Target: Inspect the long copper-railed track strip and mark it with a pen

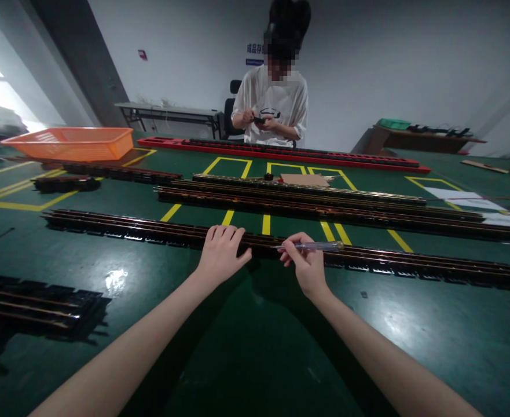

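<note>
A long black track-like strip (120, 225) with thin copper-coloured rails lies across the green table in front of me. My left hand (222, 250) rests on it near the middle, palm down, fingers stretched and the thumb held out. Just right of it, my right hand (304, 260) grips a screwdriver (319, 246) with a clear handle. The screwdriver lies almost level, its thin tip pointing left over the strip. Whether the tip touches the strip I cannot tell.
Behind lie several similar strips (324, 207) and a long red tray (272, 150). An orange basket (76, 145) stands at the back left. More strips (29, 304) lie at the near left. A person (274, 104) across the table holds a small dark object.
</note>
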{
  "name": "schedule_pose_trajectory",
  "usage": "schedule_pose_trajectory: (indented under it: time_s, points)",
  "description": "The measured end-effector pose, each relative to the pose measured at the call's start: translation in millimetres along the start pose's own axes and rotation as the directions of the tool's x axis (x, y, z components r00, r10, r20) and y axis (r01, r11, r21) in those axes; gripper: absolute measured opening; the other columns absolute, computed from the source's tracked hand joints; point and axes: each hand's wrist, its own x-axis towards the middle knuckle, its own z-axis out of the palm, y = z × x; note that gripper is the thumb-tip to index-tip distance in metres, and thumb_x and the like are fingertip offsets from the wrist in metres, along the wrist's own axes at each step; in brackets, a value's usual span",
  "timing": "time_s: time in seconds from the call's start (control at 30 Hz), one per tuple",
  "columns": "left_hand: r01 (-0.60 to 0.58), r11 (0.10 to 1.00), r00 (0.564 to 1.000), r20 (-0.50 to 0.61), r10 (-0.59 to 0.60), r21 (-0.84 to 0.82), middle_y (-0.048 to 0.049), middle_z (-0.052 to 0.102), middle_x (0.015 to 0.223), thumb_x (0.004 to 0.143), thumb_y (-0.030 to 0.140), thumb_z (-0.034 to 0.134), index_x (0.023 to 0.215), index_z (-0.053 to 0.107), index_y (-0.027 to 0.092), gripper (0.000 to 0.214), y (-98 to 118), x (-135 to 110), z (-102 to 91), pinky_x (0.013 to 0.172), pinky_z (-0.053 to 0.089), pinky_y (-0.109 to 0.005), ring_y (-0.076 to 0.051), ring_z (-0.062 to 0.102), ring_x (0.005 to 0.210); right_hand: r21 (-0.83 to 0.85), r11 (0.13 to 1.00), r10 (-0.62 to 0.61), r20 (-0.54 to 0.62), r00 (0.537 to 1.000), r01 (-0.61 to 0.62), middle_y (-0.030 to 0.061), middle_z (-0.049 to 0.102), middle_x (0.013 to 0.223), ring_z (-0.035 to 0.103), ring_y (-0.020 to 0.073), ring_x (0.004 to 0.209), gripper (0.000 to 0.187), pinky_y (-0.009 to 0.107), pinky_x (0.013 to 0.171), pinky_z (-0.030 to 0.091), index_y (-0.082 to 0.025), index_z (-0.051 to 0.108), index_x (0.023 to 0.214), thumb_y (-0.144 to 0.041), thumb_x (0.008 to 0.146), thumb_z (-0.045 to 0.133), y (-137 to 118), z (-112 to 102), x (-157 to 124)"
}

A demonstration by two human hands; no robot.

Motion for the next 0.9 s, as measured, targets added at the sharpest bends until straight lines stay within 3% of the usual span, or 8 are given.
schedule_pose_trajectory:
  time_s: [0.33, 0.9]
  points:
    - [-0.002, 1.000, 1.000, -0.002, 0.002, -0.012, -0.0125, 0.064, 0.109, 0.087, 0.042, 0.045, 0.114, 0.059, 0.013, 0.041, -0.5, 0.9, 1.2, 0.097, 0.039, -0.047, -0.027, 0.056, 0.103, 0.078, 0.996, 0.041, -0.120, 0.992, -0.032, 0.0001, 0.062, 0.061, 0.058, 0.0103, 0.050, 0.017, 0.020, 0.040, 0.046, -0.019, 0.054, 0.073, -0.034, 0.079, 0.059, -0.6, -1.6, -0.4]
    - [0.006, 1.000, 1.000, -0.014, -0.006, -0.010, -0.0117, 0.064, 0.109, 0.087, 0.044, 0.045, 0.112, 0.060, 0.015, 0.041, -0.7, 0.9, 1.5, 0.097, 0.039, -0.048, -0.028, 0.055, 0.104, 0.079, 0.997, 0.019, -0.047, 0.999, -0.015, -0.0001, 0.062, 0.064, 0.058, 0.0104, 0.052, 0.016, 0.021, 0.042, 0.046, -0.019, 0.054, 0.075, -0.034, 0.080, 0.059, 1.0, -2.9, -0.5]
